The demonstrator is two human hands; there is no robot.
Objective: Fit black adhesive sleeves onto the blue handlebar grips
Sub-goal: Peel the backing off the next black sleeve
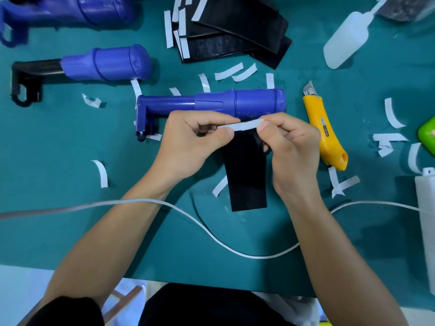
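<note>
Head view looks down on a green table mat, with both forearms reaching in from the near edge and meeting at its middle. Just beyond the fingertips lies a blue handlebar grip, its fat end towards the right hand's side. A second grip lies further off, beyond and to the left of the left hand. Well beyond both hands sits a pile of spare sleeves.

The black sleeve hangs between the two hands, its lower end trailing back towards the person. The left hand has its fingers curled and pinches the sleeve's top left corner under the thumb. The right hand, also curled, pinches the right end of the white backing strip that runs along the top edge. Both wrists are bent inwards, thumbs nearly facing each other.

A yellow utility knife lies just to the right of the right hand, and peeled scraps lie scattered on either side.

The step in hand looks like stripping the backing off the adhesive edge. It should go best if the left thumb anchors the sleeve firmly while the right draws the strip away low and steady along the edge. Fingertips ought to stay off the bared glue, and the sleeve should be kept flat so it cannot fold and stick to itself.
</note>
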